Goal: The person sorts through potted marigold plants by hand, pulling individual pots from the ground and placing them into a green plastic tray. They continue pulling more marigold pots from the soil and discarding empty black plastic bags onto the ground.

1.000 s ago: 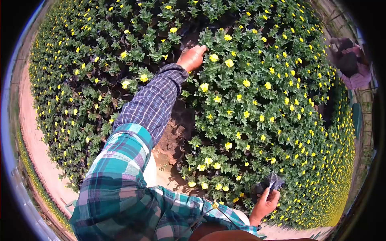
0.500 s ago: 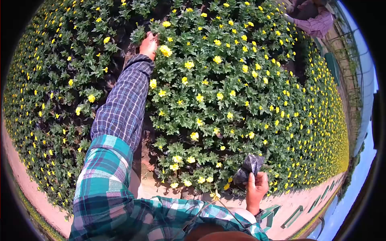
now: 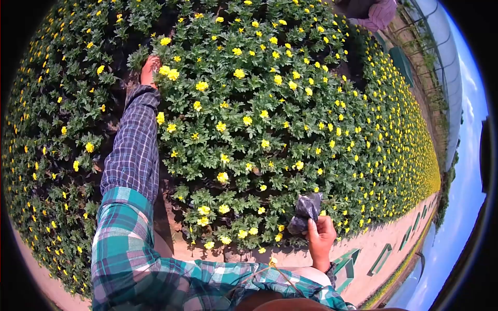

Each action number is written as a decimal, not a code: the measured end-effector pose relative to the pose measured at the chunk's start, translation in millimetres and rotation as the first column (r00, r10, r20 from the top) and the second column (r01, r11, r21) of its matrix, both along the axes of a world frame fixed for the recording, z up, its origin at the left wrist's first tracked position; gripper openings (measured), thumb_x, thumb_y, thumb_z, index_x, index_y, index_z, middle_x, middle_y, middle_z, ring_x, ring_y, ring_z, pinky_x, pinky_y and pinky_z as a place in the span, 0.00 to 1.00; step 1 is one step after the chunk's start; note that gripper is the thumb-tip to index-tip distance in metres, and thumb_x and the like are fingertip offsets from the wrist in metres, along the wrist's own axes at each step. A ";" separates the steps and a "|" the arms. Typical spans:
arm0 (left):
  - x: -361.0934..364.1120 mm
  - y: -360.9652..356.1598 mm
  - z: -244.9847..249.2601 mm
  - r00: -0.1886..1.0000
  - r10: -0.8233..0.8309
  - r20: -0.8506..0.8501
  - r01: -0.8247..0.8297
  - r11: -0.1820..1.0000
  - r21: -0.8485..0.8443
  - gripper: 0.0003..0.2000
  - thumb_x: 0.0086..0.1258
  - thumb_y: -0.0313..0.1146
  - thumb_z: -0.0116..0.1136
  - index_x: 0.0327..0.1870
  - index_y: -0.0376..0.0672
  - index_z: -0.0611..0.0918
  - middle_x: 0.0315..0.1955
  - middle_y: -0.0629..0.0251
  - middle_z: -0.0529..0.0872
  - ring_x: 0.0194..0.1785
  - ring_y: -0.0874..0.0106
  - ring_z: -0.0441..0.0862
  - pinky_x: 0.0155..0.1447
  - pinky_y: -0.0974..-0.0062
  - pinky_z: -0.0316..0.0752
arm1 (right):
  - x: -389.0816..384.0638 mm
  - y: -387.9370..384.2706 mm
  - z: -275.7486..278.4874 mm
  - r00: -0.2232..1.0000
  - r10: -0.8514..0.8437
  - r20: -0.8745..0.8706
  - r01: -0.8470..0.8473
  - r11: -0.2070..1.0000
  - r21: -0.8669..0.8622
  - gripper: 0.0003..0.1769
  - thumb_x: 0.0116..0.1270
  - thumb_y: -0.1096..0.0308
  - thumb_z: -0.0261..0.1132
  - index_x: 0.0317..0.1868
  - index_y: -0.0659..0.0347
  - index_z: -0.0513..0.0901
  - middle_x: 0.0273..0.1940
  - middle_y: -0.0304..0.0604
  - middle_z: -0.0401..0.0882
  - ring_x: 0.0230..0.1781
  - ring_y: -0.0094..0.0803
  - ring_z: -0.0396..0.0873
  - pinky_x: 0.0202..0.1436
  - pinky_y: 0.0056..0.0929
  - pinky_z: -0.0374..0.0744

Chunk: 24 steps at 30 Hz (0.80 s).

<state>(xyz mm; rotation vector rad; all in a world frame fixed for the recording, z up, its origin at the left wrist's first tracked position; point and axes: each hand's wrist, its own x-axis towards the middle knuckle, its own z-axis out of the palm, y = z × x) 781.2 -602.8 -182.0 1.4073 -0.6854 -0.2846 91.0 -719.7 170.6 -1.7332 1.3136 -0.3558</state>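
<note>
My left arm stretches far forward over the bed, and my left hand is down between marigold plants. Its fingers look closed together against a leafy marigold plant; leaves and shade hide what they hold. Yellow marigold blooms stand just right of that hand. Near my body, my right hand is closed, pinching a crumpled black plastic bag between thumb and fingers. The bag is held up above the near edge of the plants.
Dense rows of yellow-flowered marigolds fill the ground ahead. A dark gap runs beneath my left arm. Another person's sleeve shows at the upper right. Green frames lie on the pale path, and a plastic-covered structure stands at right.
The view has shifted, so plants and both hands appear further left. My left hand stays beside the same plant, and my right hand still holds the black bag.
</note>
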 end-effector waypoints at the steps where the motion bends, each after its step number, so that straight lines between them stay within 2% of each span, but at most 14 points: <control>1: -4.6 2.5 8.1 0.989 -0.136 -0.066 0.129 0.986 -0.102 0.11 0.72 0.24 0.40 0.50 0.38 0.73 0.41 0.66 0.78 0.43 0.79 0.76 0.44 0.84 0.68 | -0.7 0.1 0.0 1.000 0.016 0.000 -0.016 1.000 -0.011 0.06 0.65 0.75 0.65 0.36 0.64 0.74 0.27 0.32 0.76 0.21 0.14 0.72 0.23 0.15 0.72; 3: -4.4 5.8 16.5 0.954 -0.278 -0.114 0.252 0.947 -0.201 0.11 0.71 0.24 0.39 0.50 0.37 0.73 0.41 0.66 0.78 0.43 0.80 0.76 0.43 0.85 0.68 | 0.7 0.7 3.5 1.000 0.022 -0.004 -0.022 1.000 -0.005 0.06 0.65 0.74 0.65 0.36 0.64 0.74 0.27 0.32 0.76 0.21 0.14 0.72 0.23 0.16 0.72; 5: -7.4 4.1 19.4 0.971 0.024 -0.237 -0.007 0.997 0.073 0.12 0.71 0.24 0.39 0.51 0.38 0.73 0.40 0.66 0.77 0.42 0.80 0.76 0.40 0.85 0.69 | 3.6 1.9 8.3 1.000 0.009 -0.003 -0.009 1.000 0.015 0.06 0.66 0.74 0.65 0.36 0.64 0.74 0.27 0.33 0.77 0.22 0.14 0.73 0.24 0.16 0.74; 8: 35.5 20.6 -49.6 0.879 -0.441 -0.182 0.318 0.826 -0.465 0.10 0.73 0.24 0.38 0.50 0.42 0.73 0.31 0.71 0.75 0.34 0.83 0.74 0.36 0.85 0.68 | 3.9 0.8 5.0 0.999 -0.003 0.034 0.003 1.000 0.028 0.06 0.66 0.73 0.65 0.36 0.63 0.75 0.27 0.32 0.77 0.21 0.14 0.73 0.23 0.15 0.72; 9: -41.0 16.0 71.5 0.895 0.133 -0.425 -0.120 0.991 0.059 0.09 0.73 0.25 0.39 0.47 0.42 0.73 0.29 0.72 0.75 0.30 0.82 0.73 0.35 0.83 0.68 | 0.6 -1.1 -0.1 0.999 -0.004 0.040 0.004 1.000 0.003 0.06 0.66 0.73 0.64 0.35 0.62 0.74 0.25 0.32 0.75 0.19 0.14 0.71 0.20 0.14 0.70; 10: -73.0 5.6 111.3 0.933 0.331 -0.141 -0.313 0.940 0.134 0.07 0.73 0.27 0.41 0.44 0.44 0.74 0.29 0.72 0.75 0.30 0.80 0.73 0.33 0.79 0.69 | 0.7 -1.9 -6.5 0.999 0.004 0.051 -0.003 1.000 -0.016 0.07 0.67 0.72 0.64 0.34 0.61 0.73 0.23 0.31 0.74 0.16 0.14 0.70 0.18 0.14 0.67; 11: -27.6 20.4 59.3 0.918 0.239 -0.315 -0.253 0.968 -0.003 0.06 0.72 0.26 0.42 0.41 0.43 0.75 0.31 0.70 0.78 0.32 0.76 0.76 0.34 0.76 0.71 | 9.7 -1.7 -3.2 0.995 -0.024 0.092 0.023 1.000 0.020 0.07 0.67 0.72 0.63 0.34 0.61 0.72 0.23 0.31 0.74 0.17 0.14 0.70 0.18 0.13 0.67; 12: -55.3 21.9 112.1 0.965 0.253 0.072 -0.263 0.936 0.233 0.04 0.70 0.28 0.45 0.38 0.44 0.75 0.31 0.66 0.80 0.34 0.73 0.78 0.35 0.76 0.72 | 9.7 -3.7 -6.6 0.995 -0.007 0.095 0.005 1.000 0.015 0.07 0.68 0.72 0.63 0.34 0.61 0.72 0.24 0.31 0.74 0.17 0.13 0.69 0.19 0.13 0.66; 14: -77.1 31.2 179.3 0.452 -0.107 0.886 -0.825 0.327 0.460 0.05 0.63 0.28 0.50 0.35 0.42 0.80 0.36 0.58 0.82 0.41 0.61 0.80 0.42 0.69 0.74 | 18.0 -10.5 -10.4 0.991 0.066 0.113 -0.067 0.998 -0.001 0.06 0.67 0.73 0.63 0.35 0.63 0.74 0.25 0.31 0.75 0.21 0.14 0.70 0.25 0.14 0.69; 18: -113.8 106.6 237.9 0.615 0.141 0.775 -0.663 0.624 0.413 0.07 0.53 0.24 0.57 0.34 0.38 0.81 0.32 0.55 0.83 0.41 0.55 0.80 0.43 0.66 0.75 | 71.4 -31.0 -24.4 0.930 0.364 0.048 -0.319 0.865 -0.388 0.06 0.63 0.73 0.66 0.33 0.62 0.75 0.23 0.40 0.72 0.19 0.26 0.71 0.24 0.24 0.69; 19: -84.6 171.4 188.8 0.551 -0.055 0.833 -0.689 0.533 0.491 0.06 0.56 0.26 0.59 0.34 0.38 0.81 0.30 0.55 0.83 0.37 0.55 0.80 0.41 0.65 0.74 | 89.3 -34.9 -24.5 0.912 0.396 0.108 -0.333 0.867 -0.370 0.06 0.62 0.73 0.66 0.33 0.62 0.76 0.23 0.40 0.72 0.19 0.28 0.71 0.24 0.25 0.69; 20: -184.2 157.2 308.6 0.373 -0.187 0.909 -0.730 0.546 0.411 0.06 0.60 0.32 0.59 0.34 0.39 0.82 0.30 0.54 0.83 0.36 0.55 0.79 0.41 0.63 0.73 | 107.9 -38.6 -23.1 0.889 0.428 0.165 -0.351 0.866 -0.355 0.06 0.62 0.74 0.66 0.34 0.62 0.76 0.24 0.41 0.72 0.20 0.30 0.71 0.25 0.26 0.69; 23: -244.2 259.8 343.8 0.648 -0.283 0.707 -0.728 0.042 0.684 0.12 0.68 0.40 0.52 0.39 0.43 0.83 0.30 0.52 0.83 0.35 0.53 0.78 0.42 0.58 0.71 | 162.7 -43.2 -11.3 0.772 0.600 0.209 -0.434 0.738 -0.517 0.07 0.60 0.76 0.66 0.36 0.62 0.76 0.26 0.44 0.74 0.22 0.37 0.74 0.27 0.30 0.71; 24: -281.7 278.7 366.5 0.616 -0.275 0.739 -0.693 0.257 0.673 0.13 0.69 0.42 0.52 0.41 0.43 0.83 0.30 0.53 0.83 0.34 0.54 0.80 0.41 0.58 0.72 | 177.4 -42.5 -10.6 0.729 0.641 0.242 -0.448 0.714 -0.538 0.08 0.60 0.77 0.66 0.37 0.62 0.76 0.26 0.45 0.74 0.23 0.40 0.74 0.28 0.31 0.72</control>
